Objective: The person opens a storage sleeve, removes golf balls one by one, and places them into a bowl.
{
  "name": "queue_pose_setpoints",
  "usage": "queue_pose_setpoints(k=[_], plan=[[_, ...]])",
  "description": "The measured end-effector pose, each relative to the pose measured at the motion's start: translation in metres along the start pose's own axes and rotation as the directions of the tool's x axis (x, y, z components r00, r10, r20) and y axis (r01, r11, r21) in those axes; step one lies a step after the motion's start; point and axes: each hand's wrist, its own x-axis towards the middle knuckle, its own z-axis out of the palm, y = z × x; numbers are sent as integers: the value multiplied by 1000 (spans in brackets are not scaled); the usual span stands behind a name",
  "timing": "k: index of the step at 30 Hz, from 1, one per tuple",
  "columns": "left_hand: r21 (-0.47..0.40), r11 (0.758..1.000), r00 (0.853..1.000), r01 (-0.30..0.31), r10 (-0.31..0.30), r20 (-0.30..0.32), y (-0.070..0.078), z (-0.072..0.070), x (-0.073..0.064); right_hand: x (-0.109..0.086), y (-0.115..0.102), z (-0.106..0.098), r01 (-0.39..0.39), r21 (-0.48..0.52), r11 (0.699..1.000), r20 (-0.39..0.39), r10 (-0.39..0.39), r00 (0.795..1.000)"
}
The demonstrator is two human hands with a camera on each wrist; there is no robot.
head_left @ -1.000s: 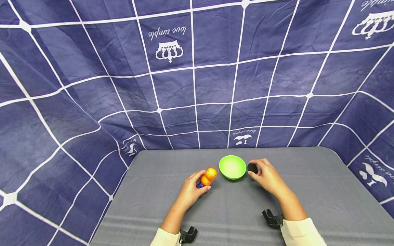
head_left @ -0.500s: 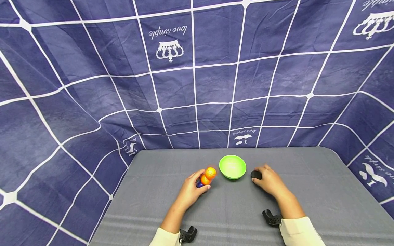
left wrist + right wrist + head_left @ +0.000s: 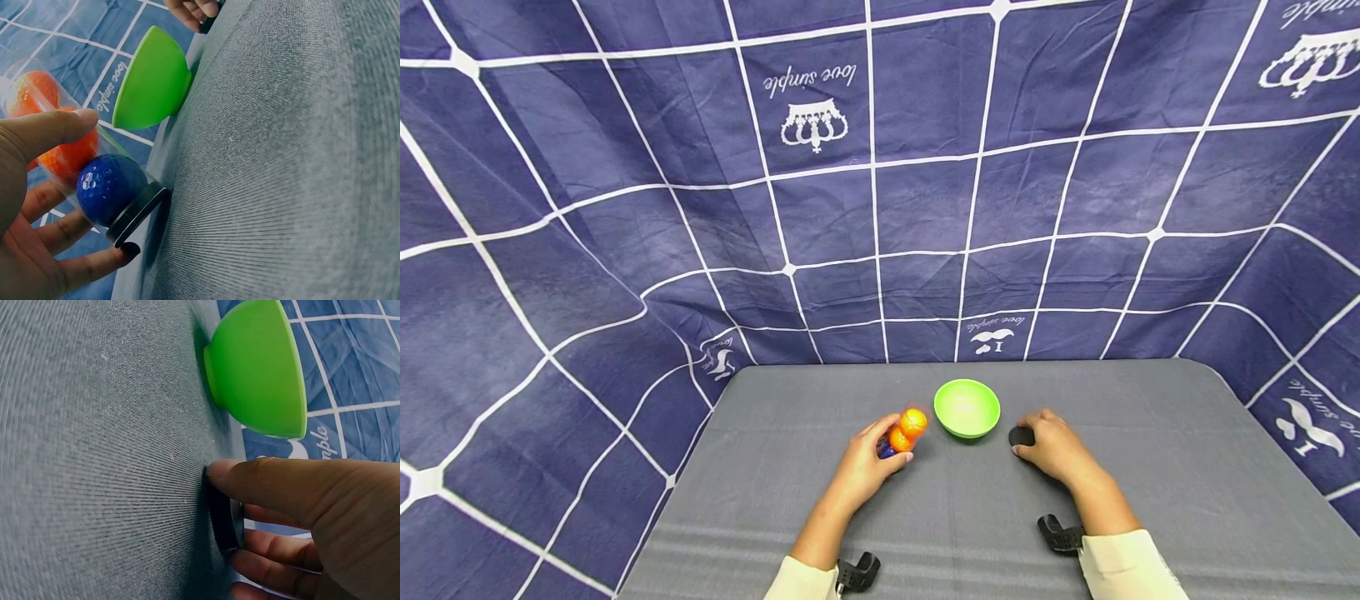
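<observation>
- Starting nearest, reaching in over the grey cloth-covered table (image 3: 962, 517): two cream sleeves (image 3: 805, 579), with a black plastic bracket (image 3: 859, 573) at each wrist.
- Over to the left hand (image 3: 859, 468), left of the table's middle: thumb across one side, fingers round the other, parted just enough to hold a clear plastic tube (image 3: 905, 433).
- Inside that tube, stacked in line: two shiny orange balls (image 3: 75, 153) and, lowest, a dimpled dark blue ball (image 3: 112, 187), right above a flat black base (image 3: 139, 214). Leaning a little, base close to the table; touching or not, cannot tell.
- Across to the right hand (image 3: 1056, 450), right of the table's middle: pinching a black round disc (image 3: 225, 512) by its rim, thumb on one side, fingers on the other, down low at the table surface.
- Farther on, between the two hands and nearer the table's far edge: a bright green round bowl (image 3: 256, 372), standing upright, apart from both.
- And beyond the far edge, rising high: a navy fabric backdrop (image 3: 925, 208) with white grid lines, crowns and upside-down lettering.
</observation>
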Motion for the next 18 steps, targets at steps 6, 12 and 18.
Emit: queue_pose_setpoints(k=[6, 12, 18], plan=[[-7, 1000, 1000, 7, -7, -2, -1, 0, 1, 0, -1, -2, 1, 7, 1000, 4, -1, 1000], [-51, 998, 1000, 26, -26, 9, -1, -1, 0, 0, -5, -5, -24, 34, 999, -1, 24, 1000], [-82, 996, 999, 43, -43, 3, 0, 0, 0, 1, -10, -10, -18, 81, 997, -91, 25, 996]])
